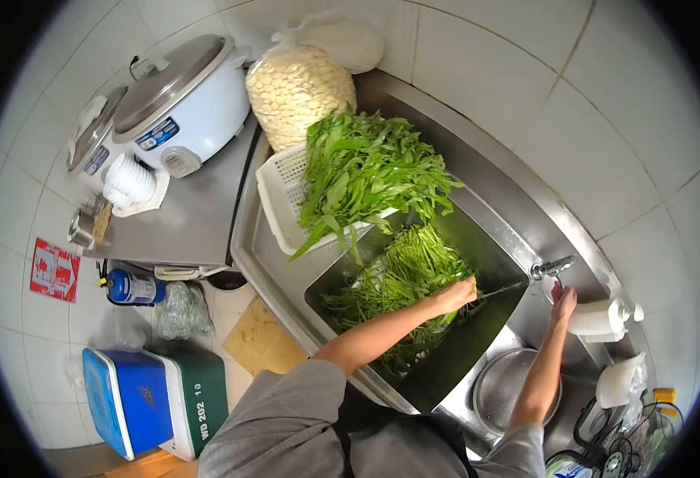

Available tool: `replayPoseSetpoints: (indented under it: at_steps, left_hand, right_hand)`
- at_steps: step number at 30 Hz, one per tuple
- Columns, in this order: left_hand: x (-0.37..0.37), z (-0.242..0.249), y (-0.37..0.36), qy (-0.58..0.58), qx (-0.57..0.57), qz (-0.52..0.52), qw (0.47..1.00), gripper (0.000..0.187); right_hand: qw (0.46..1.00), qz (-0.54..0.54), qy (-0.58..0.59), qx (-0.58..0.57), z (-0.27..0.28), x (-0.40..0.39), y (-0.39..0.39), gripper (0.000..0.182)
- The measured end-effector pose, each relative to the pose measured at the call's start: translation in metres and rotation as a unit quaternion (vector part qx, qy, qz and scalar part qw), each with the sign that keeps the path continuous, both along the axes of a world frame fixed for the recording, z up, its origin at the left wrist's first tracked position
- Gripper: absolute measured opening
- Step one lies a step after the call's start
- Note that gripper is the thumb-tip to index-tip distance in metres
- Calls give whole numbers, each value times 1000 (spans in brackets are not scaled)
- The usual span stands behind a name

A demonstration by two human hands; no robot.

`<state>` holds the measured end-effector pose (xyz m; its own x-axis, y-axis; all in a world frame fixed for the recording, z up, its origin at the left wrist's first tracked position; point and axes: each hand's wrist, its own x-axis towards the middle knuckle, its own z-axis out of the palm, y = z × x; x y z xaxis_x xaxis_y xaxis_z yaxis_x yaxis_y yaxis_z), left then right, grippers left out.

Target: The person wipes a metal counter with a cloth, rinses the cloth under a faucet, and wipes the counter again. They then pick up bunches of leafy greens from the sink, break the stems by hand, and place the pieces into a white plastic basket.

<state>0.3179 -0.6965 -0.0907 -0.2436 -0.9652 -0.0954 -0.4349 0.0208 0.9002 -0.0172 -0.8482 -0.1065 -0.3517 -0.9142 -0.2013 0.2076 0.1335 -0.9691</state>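
My left hand (455,295) is closed on green vegetable stems (423,259) inside the deep metal sink (485,231). Stems and leaves lie heaped below and beside it. To the right, a thin stream of water (501,289) comes from the metal tap (552,267) toward that hand. My right hand (563,303) is at the tap, its fingers closed round a small red part (557,291) just below the tap body. Whether this part is the tap's handle is hard to tell. Long leafy greens (366,171) overflow a white plastic basket (278,203) at the sink's far left.
A round metal pot (517,390) sits right of the sink, near a white bottle (601,320). Behind the basket stands a bag of pale slices (302,92). Rice cookers (178,99) occupy the left counter (182,223); cooler boxes (131,402) stand on the floor.
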Motion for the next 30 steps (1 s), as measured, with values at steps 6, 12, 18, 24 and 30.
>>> replayPoseSetpoints:
  at_steps: [6, 12, 18, 24, 30]
  left_hand:
    - [29, 28, -1, 393, -8, 299, 869, 13]
    - [126, 124, 11, 600, -143, 404, 675, 29]
    - [243, 118, 61, 478, -160, 507, 699, 66]
    - [284, 64, 91, 301, -49, 521, 797, 64]
    - [320, 76, 83, 221, 16, 511, 831, 69]
  right_hand:
    - [781, 318, 404, -355, 58, 228, 157, 67]
    - [698, 405, 440, -394, 155, 348, 124, 67]
    - [425, 411, 580, -560, 244, 502, 90, 56]
    - [188, 466, 674, -542, 155, 642, 62, 72]
    - [200, 545, 742, -336, 160, 688, 91, 71]
